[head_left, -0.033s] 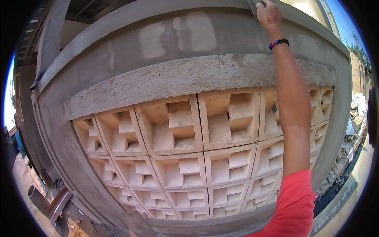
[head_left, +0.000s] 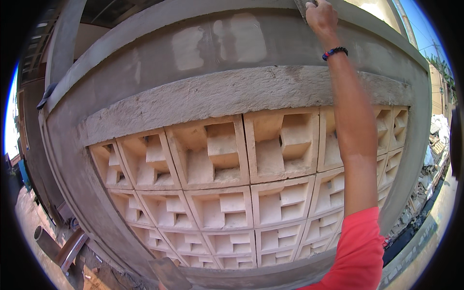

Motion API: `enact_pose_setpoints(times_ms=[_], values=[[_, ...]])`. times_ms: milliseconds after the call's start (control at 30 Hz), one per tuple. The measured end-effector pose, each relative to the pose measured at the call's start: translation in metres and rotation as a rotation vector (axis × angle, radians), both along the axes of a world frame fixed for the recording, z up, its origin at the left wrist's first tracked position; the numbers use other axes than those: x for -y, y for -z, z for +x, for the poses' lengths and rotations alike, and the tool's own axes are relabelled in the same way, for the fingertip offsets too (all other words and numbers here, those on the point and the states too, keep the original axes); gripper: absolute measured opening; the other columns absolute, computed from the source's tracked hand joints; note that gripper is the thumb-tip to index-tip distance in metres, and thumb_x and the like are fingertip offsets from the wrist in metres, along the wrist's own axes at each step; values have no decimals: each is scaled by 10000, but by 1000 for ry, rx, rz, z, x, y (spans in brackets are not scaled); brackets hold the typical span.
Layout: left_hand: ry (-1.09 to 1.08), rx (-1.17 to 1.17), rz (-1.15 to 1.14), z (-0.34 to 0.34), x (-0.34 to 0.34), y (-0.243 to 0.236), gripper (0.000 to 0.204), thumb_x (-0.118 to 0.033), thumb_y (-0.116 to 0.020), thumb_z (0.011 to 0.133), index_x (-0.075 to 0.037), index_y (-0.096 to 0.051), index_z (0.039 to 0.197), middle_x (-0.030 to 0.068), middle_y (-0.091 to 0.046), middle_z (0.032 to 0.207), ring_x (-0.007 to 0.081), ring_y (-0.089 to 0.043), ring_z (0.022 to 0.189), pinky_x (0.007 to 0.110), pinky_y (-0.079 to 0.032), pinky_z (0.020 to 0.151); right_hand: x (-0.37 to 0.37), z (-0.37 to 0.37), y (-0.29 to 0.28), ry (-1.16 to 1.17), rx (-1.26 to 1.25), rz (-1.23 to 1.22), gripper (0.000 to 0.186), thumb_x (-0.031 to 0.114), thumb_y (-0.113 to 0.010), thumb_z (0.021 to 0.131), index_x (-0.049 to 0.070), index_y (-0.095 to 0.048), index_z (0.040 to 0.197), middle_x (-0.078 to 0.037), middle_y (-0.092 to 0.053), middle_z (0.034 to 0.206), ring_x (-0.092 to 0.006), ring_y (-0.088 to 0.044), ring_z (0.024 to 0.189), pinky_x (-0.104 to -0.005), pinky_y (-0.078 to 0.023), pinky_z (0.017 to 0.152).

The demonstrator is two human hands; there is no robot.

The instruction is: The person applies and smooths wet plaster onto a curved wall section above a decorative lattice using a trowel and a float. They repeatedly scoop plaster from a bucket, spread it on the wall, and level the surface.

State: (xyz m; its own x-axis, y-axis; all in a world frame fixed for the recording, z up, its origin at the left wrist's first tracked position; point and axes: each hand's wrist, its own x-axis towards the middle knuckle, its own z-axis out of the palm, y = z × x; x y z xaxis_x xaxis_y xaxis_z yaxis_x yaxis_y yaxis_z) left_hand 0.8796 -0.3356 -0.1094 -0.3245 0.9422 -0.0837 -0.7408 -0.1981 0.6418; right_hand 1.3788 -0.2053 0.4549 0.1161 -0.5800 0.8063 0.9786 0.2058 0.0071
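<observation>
While my right arm point(head_left: 357, 130) reaches up, the flat grey tool point(head_left: 301, 8) sits at the top edge of my view, partly cut off, against the wall's projecting grey band point(head_left: 145, 26). My right hand point(head_left: 322, 20) is closed around it; whether the blade presses on the render I cannot make out. I judge the step in hand to be smoothing this upper part, and a good next move to call for even pressure, the blade kept flat so its edge does not gouge.

Just below the band runs a darker recessed strip point(head_left: 159, 53) with pale patches point(head_left: 246, 38), then a rougher beam point(head_left: 212, 96), and under that the cream openwork blocks point(head_left: 223, 160). At the lower edge a flat grey board point(head_left: 169, 274) tilts in front of the wall's foot; beside it shows only what looks like a fingertip of my left hand point(head_left: 175, 262), so its grip I cannot tell. Farther out, rubble point(head_left: 430, 166) lies to the right.
</observation>
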Motion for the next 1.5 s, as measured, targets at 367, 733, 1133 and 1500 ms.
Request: enact_pose_setpoints(times_ms=[367, 733, 1133, 1500], values=[[-22, 35, 14, -15, 10, -3, 294, -250, -422, 917, -88, -505, 1148, 51, -589, 993, 199, -597, 860, 320, -511, 674, -1, -106, 17, -299, 94, -56, 366, 248, -551, 796, 25, -599, 1083, -206, -606, 1037, -358, -560, 992, -423, -431, 881], [-76, 12, 40, -36, 13, -1, 291, -250, -422, 916, -88, -507, 1142, 51, -590, 986, 200, -597, 855, 320, -511, 670, -1, -64, -19, -102, -169, -140, 362, 228, -535, 815, 29, -579, 1114, -198, -602, 1059, -350, -568, 991, -425, -444, 876], [-71, 16, 42, -45, 9, -11, 287, -250, -422, 915, -88, -509, 1135, 52, -590, 980, 201, -598, 849, 321, -511, 666, -10, -258, 42, -996, 351, -255, 317, 111, -504, 856, -13, -494, 1148, -156, -587, 953, -295, -591, 846, -417, -511, 715], [-8, -21, 49, -28, -3, -17, 284, -250, -422, 914, -87, -511, 1129, 52, -590, 973, 203, -598, 844, 322, -511, 663, 7, -8, 101, -1882, 7, 75, 210, 44, -449, 901, -42, -419, 1091, -194, -483, 1091, -326, -523, 980, -519, -498, 833]])
